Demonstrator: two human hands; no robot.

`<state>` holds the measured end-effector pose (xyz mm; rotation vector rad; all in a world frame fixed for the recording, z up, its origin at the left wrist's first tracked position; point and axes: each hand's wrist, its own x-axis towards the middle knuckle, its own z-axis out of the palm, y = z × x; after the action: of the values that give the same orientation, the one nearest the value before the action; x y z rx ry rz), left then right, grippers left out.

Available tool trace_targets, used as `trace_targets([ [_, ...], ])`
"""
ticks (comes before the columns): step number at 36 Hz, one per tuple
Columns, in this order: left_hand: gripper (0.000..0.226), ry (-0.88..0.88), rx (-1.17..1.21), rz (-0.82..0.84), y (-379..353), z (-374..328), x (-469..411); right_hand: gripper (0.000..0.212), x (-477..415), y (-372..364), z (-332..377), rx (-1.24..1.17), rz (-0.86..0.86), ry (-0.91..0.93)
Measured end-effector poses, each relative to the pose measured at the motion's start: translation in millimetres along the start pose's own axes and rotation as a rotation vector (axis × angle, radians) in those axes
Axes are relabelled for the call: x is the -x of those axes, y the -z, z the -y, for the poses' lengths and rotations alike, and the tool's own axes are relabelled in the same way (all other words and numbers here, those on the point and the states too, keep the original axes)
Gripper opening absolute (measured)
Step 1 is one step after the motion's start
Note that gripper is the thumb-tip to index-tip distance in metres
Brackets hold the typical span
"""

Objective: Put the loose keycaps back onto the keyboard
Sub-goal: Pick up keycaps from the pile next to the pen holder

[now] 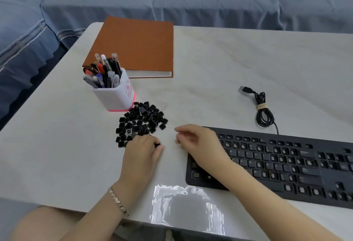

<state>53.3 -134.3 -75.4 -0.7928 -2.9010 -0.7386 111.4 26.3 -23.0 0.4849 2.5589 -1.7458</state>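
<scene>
- loose keycaps (141,120): black heap, centre-left of the frame, on the table (229,65), just beside the pen holder (114,93).
- keyboard (305,179): lower right of the frame; many bare sockets show and some letter keys are seated.
- left hand (142,150): at the heap's lower edge, fingers curled, thumb and forefinger apparently pinching one keycap (157,144).
- right hand (198,143): over the keyboard's left end, fingers loosely curled, nothing visibly held.
- step in hand, as judged: picking a single cap. Best turned legend-up, read, matched to its socket, set square, then pressed straight down; a tilted press risks poor seating.
- also present: brown notebook (137,45), upper centre; coiled USB cable (263,112), right of centre.
</scene>
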Motion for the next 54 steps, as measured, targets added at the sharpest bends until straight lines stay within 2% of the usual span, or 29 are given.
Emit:
trace_targets([
  [2, 0.004, 0.174, 0.248, 0.057, 5, -12, 2, 0.017, 13, 12, 0, -0.369, -0.007, -0.141],
  [5, 0.012, 0.371, 0.615, 0.116, 12, -34, 2, 0.019, 32, 32, 2, -0.712, -0.015, -0.294],
  [10, 0.014, 0.631, 1.069, 0.213, 25, -71, 4, 0.021, 59, 59, -1, -0.904, -0.028, -0.377],
  [13, 0.016, 0.684, 1.189, 0.244, 30, -89, 8, 0.022, 70, 69, -2, -0.934, -0.046, -0.383],
  [19, 0.021, 0.632, 1.256, 0.303, 39, -116, 13, 0.023, 84, 84, -2, -0.944, -0.069, -0.365],
  [25, 0.029, 0.512, 1.165, 0.325, 42, -126, 16, 0.024, 89, 91, -5, -0.996, -0.057, -0.365],
  [33, 0.029, 0.411, 1.123, 0.336, 47, -135, 19, 0.042, 96, 92, -9, -0.904, -0.044, -0.314],
  [42, 0.027, 0.369, 1.132, 0.32, 45, -136, 19, 0.038, 99, 91, -14, -0.789, -0.032, -0.27],
  [48, 0.031, 0.362, 1.122, 0.312, 44, -138, 20, 0.027, 99, 89, -19, -0.73, -0.027, -0.25],
  [54, 0.028, 0.397, 1.074, 0.319, 35, -137, 23, 0.025, 97, 86, -28, -0.729, -0.054, -0.336],
])
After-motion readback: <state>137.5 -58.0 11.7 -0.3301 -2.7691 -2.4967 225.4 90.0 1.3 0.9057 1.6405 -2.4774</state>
